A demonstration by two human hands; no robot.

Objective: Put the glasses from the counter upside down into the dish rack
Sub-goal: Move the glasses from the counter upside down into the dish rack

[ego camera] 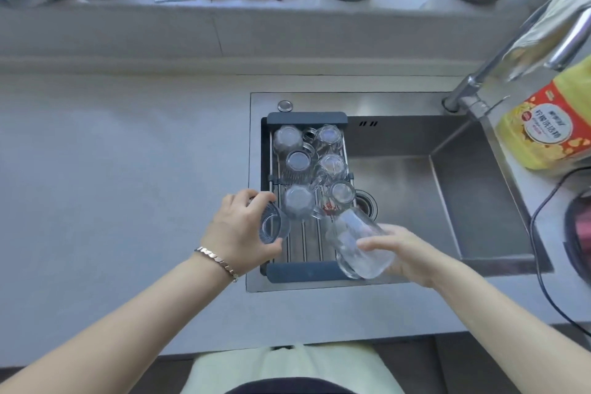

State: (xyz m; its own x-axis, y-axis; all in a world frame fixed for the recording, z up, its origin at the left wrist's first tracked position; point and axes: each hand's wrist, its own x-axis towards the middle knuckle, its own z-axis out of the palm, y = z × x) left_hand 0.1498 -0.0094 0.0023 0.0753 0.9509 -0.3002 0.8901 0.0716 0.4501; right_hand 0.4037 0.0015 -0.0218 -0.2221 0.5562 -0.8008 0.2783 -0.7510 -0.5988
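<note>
A dark-framed dish rack (305, 274) spans the left end of the steel sink. Several clear glasses (299, 160) stand upside down in its far half. My left hand (238, 227) grips a small ribbed glass (273, 225), tilted with its base toward me, over the rack's near left edge. My right hand (406, 254) holds a tall clear glass (359, 245) on its side, mouth toward me, above the rack's near right corner. The near strip of the rack's bars is bare.
The sink basin (447, 201) lies right of the rack, with a tap (499, 64) at its back right. A yellow detergent bottle (550, 125) and a black cable (540, 233) sit at the right. Pots, cloths and a spray bottle line the back ledge.
</note>
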